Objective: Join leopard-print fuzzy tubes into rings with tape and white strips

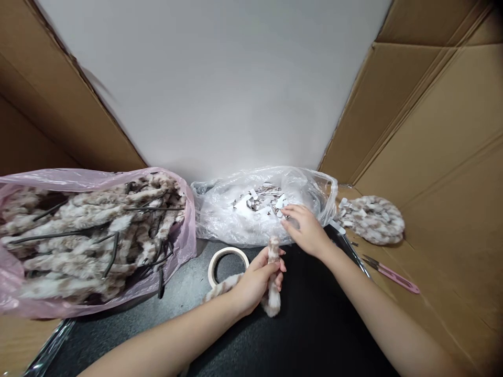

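Note:
My left hand (253,283) is closed around a fluffy white-and-brown plush strip (272,306). One end of the strip stands up above the fingers, and another stretch of it runs behind the wrist to the left. My right hand (308,230) reaches over the front of a clear plastic bag (212,214). Its fingertips are at the small white-and-brown pieces (265,201) lying in that bag, with thumb and forefinger apart. A roll of cream tape (213,262) lies flat just left of my left hand, partly overlapped by the strip.
At left, a pink plastic bag (188,230) holds many plush strips (90,209) with dark cords. To the right are a round plush bundle (379,220) and pink-handled snips (396,276) on cardboard. Cardboard walls (440,120) flank the black work surface (310,324).

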Available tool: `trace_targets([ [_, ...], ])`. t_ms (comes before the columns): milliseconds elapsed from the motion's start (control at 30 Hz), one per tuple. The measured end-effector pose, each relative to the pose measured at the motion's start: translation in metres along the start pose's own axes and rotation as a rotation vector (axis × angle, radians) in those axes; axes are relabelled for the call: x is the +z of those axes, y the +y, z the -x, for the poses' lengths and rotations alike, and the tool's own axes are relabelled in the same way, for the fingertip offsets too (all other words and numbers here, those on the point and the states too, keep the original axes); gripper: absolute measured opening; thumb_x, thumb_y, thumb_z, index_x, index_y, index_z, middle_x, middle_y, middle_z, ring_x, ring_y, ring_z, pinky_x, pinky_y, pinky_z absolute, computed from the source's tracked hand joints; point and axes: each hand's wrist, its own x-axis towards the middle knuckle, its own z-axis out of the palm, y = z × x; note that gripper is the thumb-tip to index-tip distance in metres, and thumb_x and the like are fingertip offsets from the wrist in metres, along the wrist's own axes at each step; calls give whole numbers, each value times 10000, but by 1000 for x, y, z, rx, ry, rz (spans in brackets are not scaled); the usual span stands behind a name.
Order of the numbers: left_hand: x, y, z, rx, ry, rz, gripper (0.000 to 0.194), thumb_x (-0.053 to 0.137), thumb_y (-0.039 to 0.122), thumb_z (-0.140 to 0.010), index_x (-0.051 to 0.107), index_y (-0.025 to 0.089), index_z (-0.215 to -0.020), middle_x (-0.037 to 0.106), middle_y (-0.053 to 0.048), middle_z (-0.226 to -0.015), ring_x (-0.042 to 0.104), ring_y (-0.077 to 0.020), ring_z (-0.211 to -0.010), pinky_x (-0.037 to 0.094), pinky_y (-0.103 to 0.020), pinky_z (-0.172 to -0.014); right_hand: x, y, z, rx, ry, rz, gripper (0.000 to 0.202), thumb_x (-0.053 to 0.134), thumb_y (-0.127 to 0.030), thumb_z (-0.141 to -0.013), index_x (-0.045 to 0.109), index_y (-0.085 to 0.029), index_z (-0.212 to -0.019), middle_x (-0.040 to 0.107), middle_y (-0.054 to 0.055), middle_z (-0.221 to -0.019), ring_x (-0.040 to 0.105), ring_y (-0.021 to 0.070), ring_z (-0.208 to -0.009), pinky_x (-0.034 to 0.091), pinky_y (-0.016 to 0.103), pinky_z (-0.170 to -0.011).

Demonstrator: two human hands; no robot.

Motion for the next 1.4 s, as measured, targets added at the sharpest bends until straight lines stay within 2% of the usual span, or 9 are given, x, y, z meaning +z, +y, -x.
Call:
trace_targets([
  [100,0,7,2,-39,-34,14,293,621,389,-745,497,190,-921,436,95,-561,254,-22,-374,235,-145,-376,-17,-5,-1,-4,269,-249,219,528,-207,-902,720,-131,-972,721,118,-1053,655,216,-1029,505,360,-947],
  [167,-1,13,3,-43,-49,16,326,563,507,-799,482,196,-849,338,115,-505,157,-19,-368,159,-139,-365,-25,-12,2,0,364,-432,149,591,-194,-856,730,-159,-896,746,83,-943,691,205,-912,541,340,-867],
  [233,0,21,5,-22,-49,3,381,554,568,-812,478,195,-798,287,122,-484,132,-19,-372,139,-138,-366,-28,-21,6,26,320,-548,137,641,-193,-819,728,-174,-922,755,60,-918,705,195,-848,565,322,-806],
  [333,0,28,8,13,-47,-28,381,603,545,-807,517,175,-771,295,115,-477,174,-19,-371,155,-141,-374,-27,-34,13,72,220,-643,174,680,-186,-781,725,-175,-949,761,53,-910,717,188,-803,583,302,-759],
  [600,4,31,12,60,-29,-39,370,609,524,-799,526,167,-749,301,112,-471,179,-18,-368,170,-141,-377,-31,-49,21,100,142,-650,119,696,-187,-763,732,-177,-876,765,45,-852,724,193,-783,586,300,-741],
  [833,6,33,13,86,-13,-58,340,591,500,-816,551,163,-834,318,105,-510,159,-20,-392,152,-135,-383,-36,-50,18,35,43,-713,165,561,-166,-849,711,-189,-914,747,37,-883,703,173,-814,564,300,-764],
  [967,5,32,13,90,-11,-76,346,602,514,-816,525,176,-830,289,114,-507,150,-25,-398,150,-139,-384,-32,-45,15,107,-3,-856,95,640,-224,-800,685,-180,-872,727,42,-861,692,176,-805,566,308,-762],
  [1200,-1,30,10,127,7,-109,343,627,500,-809,519,176,-779,239,123,-489,138,-29,-404,129,-156,-376,-31,-37,12,195,-209,-1020,226,758,-222,-695,659,-172,-892,717,44,-902,686,164,-805,566,312,-773],
  [1400,0,32,10,111,-16,-109,330,609,477,-814,492,179,-733,222,126,-474,115,-30,-403,117,-159,-379,-28,-36,14,202,-267,-1066,275,782,-209,-672,644,-171,-907,712,34,-892,682,151,-793,566,310,-784],
])
